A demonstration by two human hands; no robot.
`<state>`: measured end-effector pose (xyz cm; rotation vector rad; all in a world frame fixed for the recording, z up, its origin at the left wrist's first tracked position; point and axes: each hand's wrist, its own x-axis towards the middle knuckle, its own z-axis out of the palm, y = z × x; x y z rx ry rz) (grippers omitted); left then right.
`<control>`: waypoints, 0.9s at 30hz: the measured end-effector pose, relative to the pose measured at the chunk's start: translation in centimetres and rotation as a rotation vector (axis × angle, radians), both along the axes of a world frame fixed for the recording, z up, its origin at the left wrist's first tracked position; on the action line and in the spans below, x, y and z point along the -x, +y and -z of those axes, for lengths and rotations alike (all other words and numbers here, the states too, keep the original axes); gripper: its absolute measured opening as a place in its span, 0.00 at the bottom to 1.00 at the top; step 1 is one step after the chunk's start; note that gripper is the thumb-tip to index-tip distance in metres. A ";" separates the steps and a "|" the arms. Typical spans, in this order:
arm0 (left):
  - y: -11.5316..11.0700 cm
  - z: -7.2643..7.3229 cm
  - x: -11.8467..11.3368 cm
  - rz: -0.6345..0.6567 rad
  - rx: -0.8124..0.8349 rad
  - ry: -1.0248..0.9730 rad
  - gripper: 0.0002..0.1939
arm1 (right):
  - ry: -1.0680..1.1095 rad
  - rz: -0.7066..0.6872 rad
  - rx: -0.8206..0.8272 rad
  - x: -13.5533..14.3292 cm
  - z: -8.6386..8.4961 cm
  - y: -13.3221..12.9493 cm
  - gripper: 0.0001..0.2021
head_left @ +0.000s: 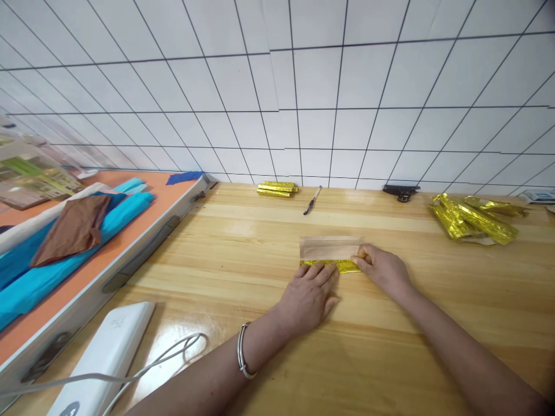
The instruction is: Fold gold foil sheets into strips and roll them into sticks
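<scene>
On the wooden table lies a flat strip of brown paper [332, 247] with a shiny gold foil band [347, 266] along its near edge. My left hand [310, 294] rests over the left part of the gold band, fingers stretched out and pressing down flat. At the strip's right end, my right hand [384, 268] pinches the edge of the paper between thumb and fingers. A silver bangle [243, 351] circles my left wrist.
Rolled gold foil [277, 189], a pen [313, 200] and a black clip [402, 192] lie near the tiled wall. Crumpled gold foil [474, 219] is at right. A white power bank [106, 352] with a cable sits front left, beside an orange tray [143, 231] holding blue rolls.
</scene>
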<state>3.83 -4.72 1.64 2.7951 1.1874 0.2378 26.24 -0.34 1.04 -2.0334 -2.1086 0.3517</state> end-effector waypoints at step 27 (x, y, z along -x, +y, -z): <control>-0.4 0.9 0.0 0.012 0.035 -0.028 0.31 | 0.007 -0.029 -0.051 -0.3 0.7 -0.4 0.09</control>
